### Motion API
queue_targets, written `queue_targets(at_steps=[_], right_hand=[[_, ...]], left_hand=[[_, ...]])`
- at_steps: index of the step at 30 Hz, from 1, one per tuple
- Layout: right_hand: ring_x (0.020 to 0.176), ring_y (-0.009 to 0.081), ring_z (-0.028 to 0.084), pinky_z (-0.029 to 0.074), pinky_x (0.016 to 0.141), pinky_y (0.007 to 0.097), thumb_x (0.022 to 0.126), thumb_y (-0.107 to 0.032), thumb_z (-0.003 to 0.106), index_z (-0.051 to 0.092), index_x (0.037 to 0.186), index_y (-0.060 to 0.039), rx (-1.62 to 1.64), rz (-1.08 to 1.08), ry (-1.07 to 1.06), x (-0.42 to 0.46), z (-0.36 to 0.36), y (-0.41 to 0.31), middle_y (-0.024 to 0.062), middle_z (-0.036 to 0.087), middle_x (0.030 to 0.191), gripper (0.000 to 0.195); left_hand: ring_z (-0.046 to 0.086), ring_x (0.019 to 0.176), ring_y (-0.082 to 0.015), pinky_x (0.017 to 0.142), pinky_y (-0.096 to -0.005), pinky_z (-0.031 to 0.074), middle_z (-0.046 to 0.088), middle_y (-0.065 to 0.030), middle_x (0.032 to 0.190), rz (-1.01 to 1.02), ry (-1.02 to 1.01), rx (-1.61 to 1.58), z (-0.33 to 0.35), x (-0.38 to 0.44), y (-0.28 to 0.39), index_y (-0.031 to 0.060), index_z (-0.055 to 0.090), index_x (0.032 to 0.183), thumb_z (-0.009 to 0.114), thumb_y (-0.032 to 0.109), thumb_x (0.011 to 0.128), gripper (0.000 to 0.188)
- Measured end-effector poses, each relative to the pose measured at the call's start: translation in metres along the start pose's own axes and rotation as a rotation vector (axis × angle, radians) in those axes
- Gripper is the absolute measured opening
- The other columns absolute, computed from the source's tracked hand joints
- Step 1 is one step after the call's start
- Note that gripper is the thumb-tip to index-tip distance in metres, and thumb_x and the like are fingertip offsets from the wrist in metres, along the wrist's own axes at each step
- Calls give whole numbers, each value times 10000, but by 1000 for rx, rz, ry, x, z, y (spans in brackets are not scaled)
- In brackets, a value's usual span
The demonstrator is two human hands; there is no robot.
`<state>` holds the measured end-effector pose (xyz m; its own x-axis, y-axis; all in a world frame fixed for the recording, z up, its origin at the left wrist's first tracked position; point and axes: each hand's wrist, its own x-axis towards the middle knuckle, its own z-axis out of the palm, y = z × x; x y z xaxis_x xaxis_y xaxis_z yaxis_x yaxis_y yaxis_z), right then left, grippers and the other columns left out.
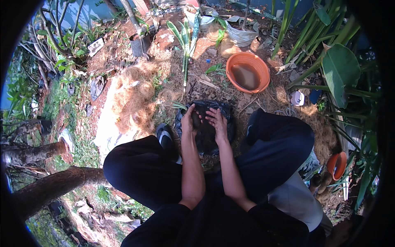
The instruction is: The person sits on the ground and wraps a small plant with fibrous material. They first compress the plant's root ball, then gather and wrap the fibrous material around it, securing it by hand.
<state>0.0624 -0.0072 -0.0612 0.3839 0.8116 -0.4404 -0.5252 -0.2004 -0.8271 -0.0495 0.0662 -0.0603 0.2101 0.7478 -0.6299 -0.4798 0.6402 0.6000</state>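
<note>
Between my feet lies a black plastic bag (230, 115) with dark soil (207, 131) in it. My left hand (187, 121) is over the bag's left side, its fingers curled around a dark, rounded clump of soil (196, 119). Narrow green leaves (179, 106) stick out just left of that hand; whether they join the clump is hidden. My right hand (218, 121) hovers over the soil on the right, fingers apart and dirty, with nothing visible in it. Both palms face inward.
An orange basin (230, 72) of murky water stands ahead right. Brown fibre (132, 98) lies on a white sheet (106, 123) at left. Cut variegated leaves (186, 46) lie ahead. A tree branch (61, 182) reaches my left knee. Another person's grey-clad leg (296, 197) is at right.
</note>
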Motion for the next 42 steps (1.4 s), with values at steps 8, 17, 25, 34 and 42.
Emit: queue_targets(at_steps=[8, 17, 25, 34, 42], right_hand=[[1081, 161, 600, 447, 906, 321, 1003, -513, 393, 537, 1309, -69, -69, 69, -74, 3, -3, 8, 79, 611, 1241, 558], [968, 158, 606, 504, 874, 410, 976, -504, 474, 517, 1246, -133, 338, 285, -79, 15, -16, 35, 25, 602, 1093, 461], [894, 160, 608, 492, 821, 378, 950, -518, 522, 497, 1240, -159, 336, 276, 17, 14, 11, 35, 28, 581, 1084, 462], [972, 163, 590, 457, 849, 372, 932, -545, 538, 472, 1293, -175, 355, 265, 124, 23, 10, 36, 24, 544, 1167, 521], [936, 144, 603, 482, 774, 325, 931, -524, 556, 495, 1239, -174, 287, 312, 116, 21, 15, 49, 8, 560, 1118, 471]], left_hand=[[584, 561, -123, 474, -265, 470, 616, -36, 721, 186, 41, 328, 9, -8, -2, 45, 599, 841, 666, 351, 882, 316], [686, 776, -197, 740, -312, 526, 713, -166, 888, 209, 8, 863, 11, -22, 10, -58, 675, 1072, 579, 449, 921, 537], [609, 1076, -385, 960, -426, 463, 628, -270, 1139, 576, 273, 1100, -39, 19, -17, 19, 567, 1253, 485, 227, 931, 392], [565, 1156, -400, 1014, -439, 420, 592, -288, 1206, 273, 230, 1228, -40, 56, -22, 34, 547, 1282, 497, 367, 917, 497], [628, 1029, -416, 904, -482, 497, 638, -274, 1107, 295, 450, 1366, -84, 110, 55, 30, 639, 1121, 524, 341, 895, 401]])
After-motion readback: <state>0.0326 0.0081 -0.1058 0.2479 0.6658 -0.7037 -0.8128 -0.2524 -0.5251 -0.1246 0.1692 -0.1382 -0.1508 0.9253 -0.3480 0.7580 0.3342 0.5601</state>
